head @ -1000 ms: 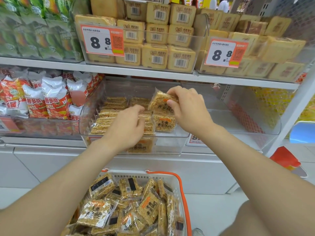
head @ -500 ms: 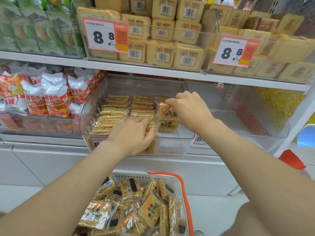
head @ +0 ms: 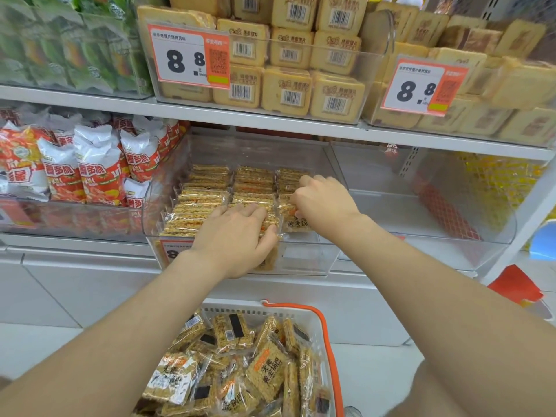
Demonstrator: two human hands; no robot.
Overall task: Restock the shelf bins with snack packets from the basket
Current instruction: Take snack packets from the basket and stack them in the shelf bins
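Snack packets [head: 204, 197] line the clear bin [head: 307, 257]; your right hand [head: 325, 203] has lowered one more into the right row, still pinching it, while your left hand [head: 237, 236] grips the middle row.

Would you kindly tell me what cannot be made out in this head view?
- Bin price tag: head view, the left hand covers most of it.
- Left hand's grip on the packets: its back hides the fingertips.
- Front packet: the right hand pinches it and hides its upper half.
- Basket: bottom edge cuts off its near part.
- Upper price tags, small print: too small.
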